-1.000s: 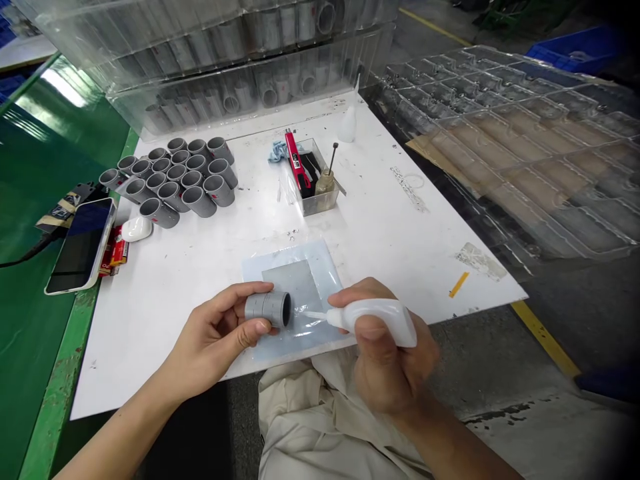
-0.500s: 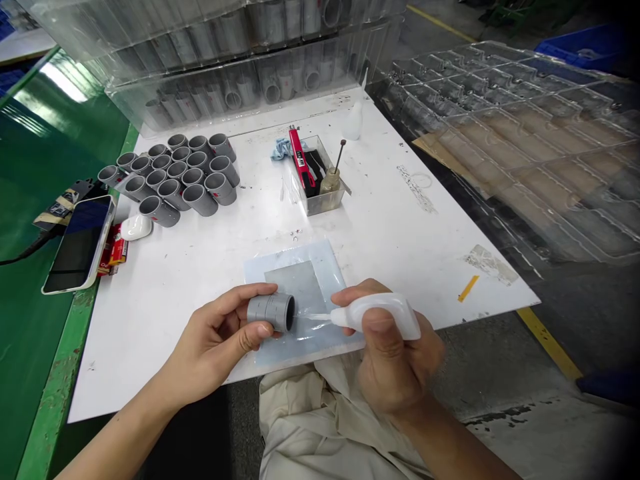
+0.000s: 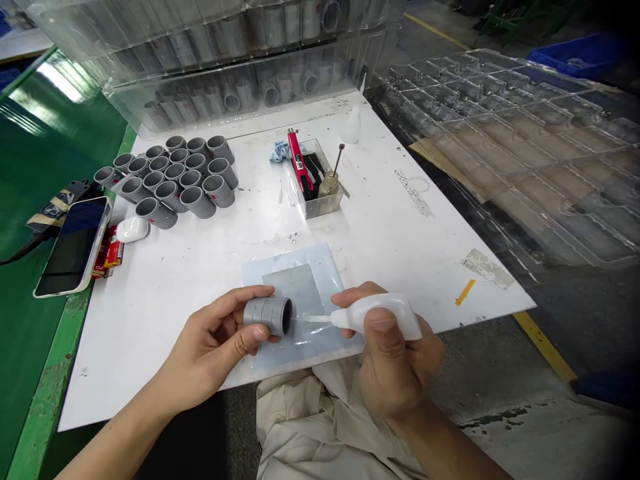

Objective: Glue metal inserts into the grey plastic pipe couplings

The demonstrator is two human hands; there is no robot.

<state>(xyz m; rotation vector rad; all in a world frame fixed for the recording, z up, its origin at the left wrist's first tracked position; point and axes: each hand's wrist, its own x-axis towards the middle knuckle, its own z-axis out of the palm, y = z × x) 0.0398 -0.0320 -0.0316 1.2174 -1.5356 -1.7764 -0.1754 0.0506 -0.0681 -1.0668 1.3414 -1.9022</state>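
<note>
The left hand curls around a grey PVC coupling, its long axis nearly level and open end facing right, held above a pale blue plastic sheet on the white surface. The right hand firmly grips a white squeeze bottle, its thin nozzle pointing left, tip at that opening.
</note>
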